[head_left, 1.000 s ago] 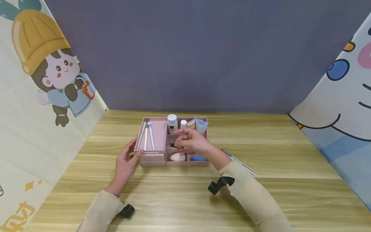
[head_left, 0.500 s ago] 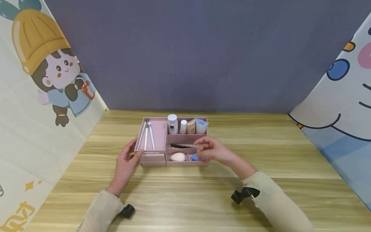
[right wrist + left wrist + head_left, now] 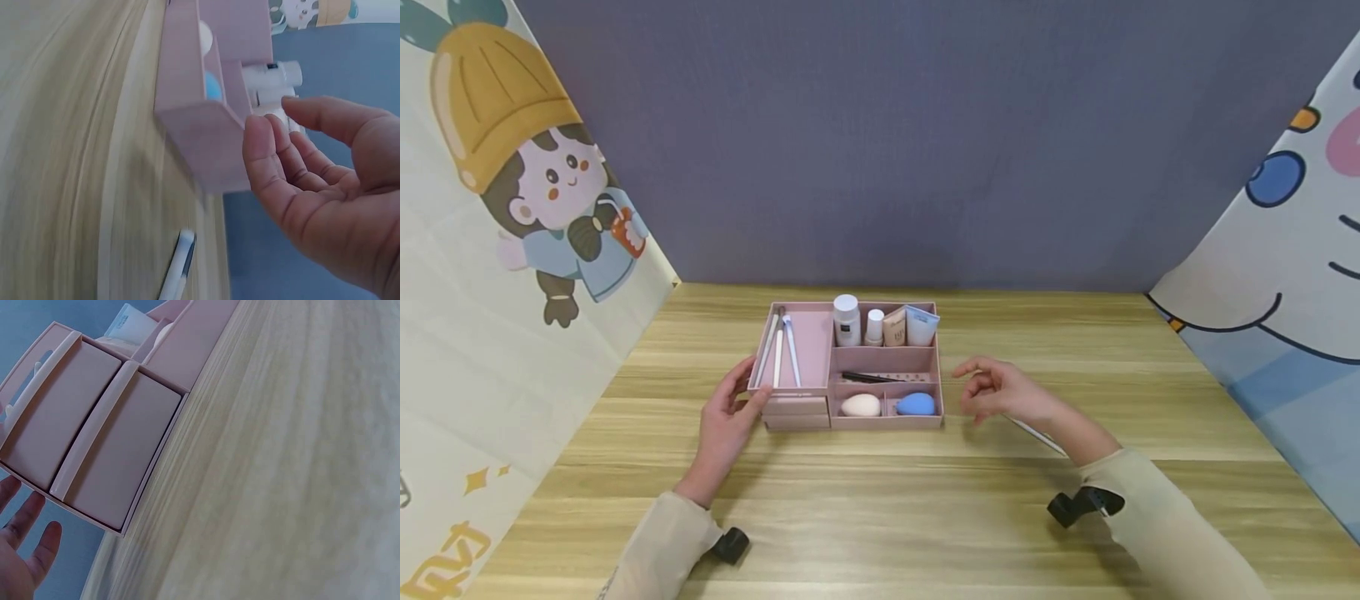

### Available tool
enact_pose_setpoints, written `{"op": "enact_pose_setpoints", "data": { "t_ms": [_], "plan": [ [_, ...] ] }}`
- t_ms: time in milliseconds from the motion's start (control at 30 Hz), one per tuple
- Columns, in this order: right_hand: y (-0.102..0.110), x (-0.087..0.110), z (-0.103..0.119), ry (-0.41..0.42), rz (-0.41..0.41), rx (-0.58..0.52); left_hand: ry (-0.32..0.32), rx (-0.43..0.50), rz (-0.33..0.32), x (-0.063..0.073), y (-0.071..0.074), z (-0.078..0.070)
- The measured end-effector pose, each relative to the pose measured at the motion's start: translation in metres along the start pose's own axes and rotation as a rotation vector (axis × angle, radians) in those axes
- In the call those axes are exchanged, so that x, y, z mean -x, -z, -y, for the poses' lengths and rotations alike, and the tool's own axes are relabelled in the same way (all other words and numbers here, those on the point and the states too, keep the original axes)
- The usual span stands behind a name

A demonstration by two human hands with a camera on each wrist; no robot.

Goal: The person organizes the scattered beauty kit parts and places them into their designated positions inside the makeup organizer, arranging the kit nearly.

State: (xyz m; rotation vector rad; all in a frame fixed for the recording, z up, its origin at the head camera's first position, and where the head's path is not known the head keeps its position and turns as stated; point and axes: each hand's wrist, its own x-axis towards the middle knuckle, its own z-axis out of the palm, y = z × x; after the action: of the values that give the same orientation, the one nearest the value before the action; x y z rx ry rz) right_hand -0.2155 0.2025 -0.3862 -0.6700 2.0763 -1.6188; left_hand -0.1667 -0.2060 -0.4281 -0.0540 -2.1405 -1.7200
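Observation:
A pink desk organizer [image 3: 886, 422] with two drawers [image 3: 119, 444] stands on the table. My left hand [image 3: 730, 421] touches its left side, thumb at the front corner. To its right, my right hand [image 3: 1003, 392] hovers with loosely bent fingers and holds nothing. Below that hand, slender white and dark sticks [image 3: 178, 265] lie on the wood, partly hidden in the head view. The front compartments hold a cream makeup sponge [image 3: 861, 406] and a blue makeup sponge [image 3: 916, 404]. Behind them lies a black pencil-like stick [image 3: 862, 377].
Slim brushes [image 3: 778, 357] lie in the organizer's top left tray. A white bottle [image 3: 847, 323], a smaller white-capped bottle [image 3: 875, 327], a beige tube [image 3: 895, 327] and a light blue tube [image 3: 921, 326] stand in the back compartment. A grey-blue panel [image 3: 880, 150] rises behind the table.
My right hand has moved right, from over the organizer's middle past the blue sponge to beside the organizer. My left hand stays at the left side.

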Motion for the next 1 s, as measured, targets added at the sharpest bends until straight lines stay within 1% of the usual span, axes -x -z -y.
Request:
{"op": "enact_pose_setpoints", "data": {
  "t_ms": [233, 533, 633, 867, 1000],
  "plan": [
    [0.016, 0.013, -0.006, -0.047, -0.014, 0.113, 0.021, 0.000, 0.004, -0.001, 0.001, -0.001],
    [0.025, 0.025, -0.014, -0.082, -0.059, 0.245, 0.020, 0.005, 0.005, 0.000, 0.000, -0.003],
    [0.026, 0.027, -0.017, -0.088, -0.083, 0.318, 0.027, 0.006, 0.006, 0.000, 0.000, -0.003],
    [0.028, 0.030, -0.025, -0.059, -0.149, 0.545, 0.026, -0.001, 0.010, 0.000, 0.000, -0.003],
    [0.027, 0.031, -0.026, -0.058, -0.174, 0.627, 0.025, -0.008, 0.013, 0.000, 0.000, -0.003]
  ]
}}
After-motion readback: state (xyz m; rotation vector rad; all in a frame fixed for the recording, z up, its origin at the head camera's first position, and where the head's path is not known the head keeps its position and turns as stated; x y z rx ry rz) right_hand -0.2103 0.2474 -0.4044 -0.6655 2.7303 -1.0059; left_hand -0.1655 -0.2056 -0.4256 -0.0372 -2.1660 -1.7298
